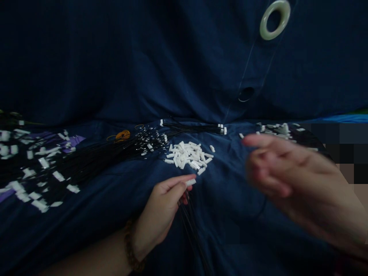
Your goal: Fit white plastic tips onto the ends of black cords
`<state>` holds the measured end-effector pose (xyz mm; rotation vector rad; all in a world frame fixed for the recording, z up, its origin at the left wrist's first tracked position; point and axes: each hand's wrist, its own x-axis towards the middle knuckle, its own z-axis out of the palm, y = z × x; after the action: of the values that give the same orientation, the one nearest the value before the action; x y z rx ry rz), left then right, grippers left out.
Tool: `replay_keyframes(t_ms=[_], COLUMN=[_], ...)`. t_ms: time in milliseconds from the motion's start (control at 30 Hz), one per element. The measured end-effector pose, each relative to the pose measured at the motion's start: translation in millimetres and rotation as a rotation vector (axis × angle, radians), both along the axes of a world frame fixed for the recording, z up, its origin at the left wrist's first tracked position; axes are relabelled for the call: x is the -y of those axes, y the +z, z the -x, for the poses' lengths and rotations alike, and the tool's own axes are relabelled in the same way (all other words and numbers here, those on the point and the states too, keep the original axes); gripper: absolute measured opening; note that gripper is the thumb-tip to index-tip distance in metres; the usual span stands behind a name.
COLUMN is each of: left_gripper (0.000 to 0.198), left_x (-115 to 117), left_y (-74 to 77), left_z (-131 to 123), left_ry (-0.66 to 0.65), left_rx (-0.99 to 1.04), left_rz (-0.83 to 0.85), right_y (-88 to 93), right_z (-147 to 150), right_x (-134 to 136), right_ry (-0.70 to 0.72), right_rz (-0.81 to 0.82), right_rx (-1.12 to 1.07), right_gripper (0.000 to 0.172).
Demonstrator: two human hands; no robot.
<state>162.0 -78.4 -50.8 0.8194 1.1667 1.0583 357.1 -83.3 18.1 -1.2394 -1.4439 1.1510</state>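
My left hand point(166, 209) is closed in a pinch on a small white plastic connector point(190, 182), and thin black wires point(191, 226) run down from under its fingers. A heap of several white connectors point(188, 155) lies on the dark blue cloth point(224, 191) just beyond that hand. My right hand point(290, 180) hovers to the right of the heap, blurred by motion, fingers loosely stretched toward the left; nothing shows in it.
A long bundle of black wires with white ends point(48, 172) spreads over the cloth at left. Another wire bundle point(195, 128) lies behind the heap, and more white pieces point(278, 129) at right. A pale ring grommet point(275, 19) hangs in the cloth above.
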Motion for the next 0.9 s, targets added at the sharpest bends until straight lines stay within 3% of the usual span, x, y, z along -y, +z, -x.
replay_keyframes(t_ms=[67, 100, 167, 267, 900], left_gripper=[0.024, 0.025, 0.025, 0.025, 0.025], left_x=[0, 0, 0, 0, 0], left_y=[-0.2, -0.4, -1.3, -3.3, -10.6], left_z=[0, 0, 0, 0, 1], left_ry=[-0.008, -0.008, -0.01, -0.017, -0.045], left_rx=[-0.018, -0.027, -0.044, -0.067, -0.135], left_rz=[0.0, -0.003, -0.008, -0.022, -0.052], right_y=[-17.8, -28.7, -49.0, -66.4, -68.0], right_z=[20, 27, 37, 39, 42], right_x=[-2, -3, -6, -5, 0], right_ry=[0.276, 0.343, 0.402, 0.37, 0.229], right_rz=[0.154, 0.192, 0.209, 0.167, 0.061], right_rx=[-0.142, -0.151, -0.091, 0.009, 0.211], right_gripper=[0.021, 0.019, 0.017, 0.016, 0.017])
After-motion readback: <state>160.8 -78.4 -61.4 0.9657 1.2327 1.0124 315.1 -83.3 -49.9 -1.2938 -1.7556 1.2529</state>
